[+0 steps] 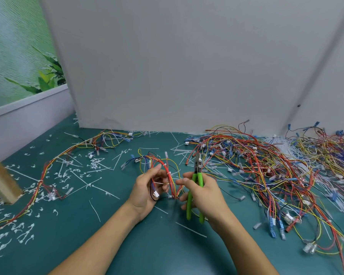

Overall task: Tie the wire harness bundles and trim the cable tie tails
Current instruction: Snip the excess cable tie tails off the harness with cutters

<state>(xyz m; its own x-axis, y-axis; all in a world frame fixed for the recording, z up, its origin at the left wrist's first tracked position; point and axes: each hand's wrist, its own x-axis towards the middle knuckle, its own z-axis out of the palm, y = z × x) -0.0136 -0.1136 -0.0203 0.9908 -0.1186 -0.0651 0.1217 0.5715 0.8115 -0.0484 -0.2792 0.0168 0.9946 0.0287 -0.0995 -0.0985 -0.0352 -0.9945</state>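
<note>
Head view: two hands on one harness, with the cutters not yet at the tie.

The left hand (148,188) curls round a loop of the wire harness (168,172), held just above the green mat (147,245), and a white cable tie (160,183) lies across its fingers. The right hand (206,195) grips the green-handled cutters (197,182), blades pointing away. A tied harness (48,168) and scattered trimmed tails (95,163) suggest several are finished, but the tangled pile (266,165) at right suggests most remain. Curled fingers hide whether this tie is cinched.
</note>
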